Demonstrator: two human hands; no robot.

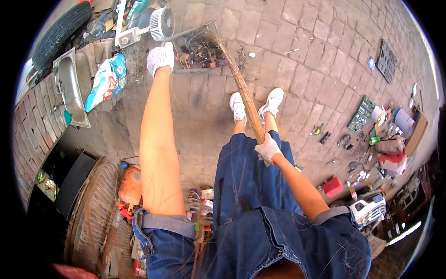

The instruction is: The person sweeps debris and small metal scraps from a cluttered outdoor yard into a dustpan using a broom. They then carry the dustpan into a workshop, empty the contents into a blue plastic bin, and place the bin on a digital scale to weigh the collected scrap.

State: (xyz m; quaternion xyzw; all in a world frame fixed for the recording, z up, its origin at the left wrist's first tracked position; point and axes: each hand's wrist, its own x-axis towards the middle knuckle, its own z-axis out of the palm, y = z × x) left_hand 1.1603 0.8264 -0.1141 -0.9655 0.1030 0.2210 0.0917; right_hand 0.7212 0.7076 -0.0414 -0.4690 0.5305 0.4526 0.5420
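My left hand [161, 59], in a white knitted glove, is closed at the left edge of a grey dustpan [199, 70] on the brick ground. Dark debris with small wires, scraps and dirt lies in the pan. My right hand [268, 148], also gloved in white, grips the lower end of a long straw broom [244, 90] in front of my skirt. From there the broom slants up and left, its far tip resting at the debris by the pan's right side. A small white scrap [252, 55] lies right of the broom.
Beyond my left hand stands a white fan [161, 24], near a tyre [60, 35]. A metal sink [69, 88] and a blue-white bag [107, 81] are at the left. An orange tank [130, 185] sits lower left. Tool cases [361, 114] and a red box [332, 187] lie right.
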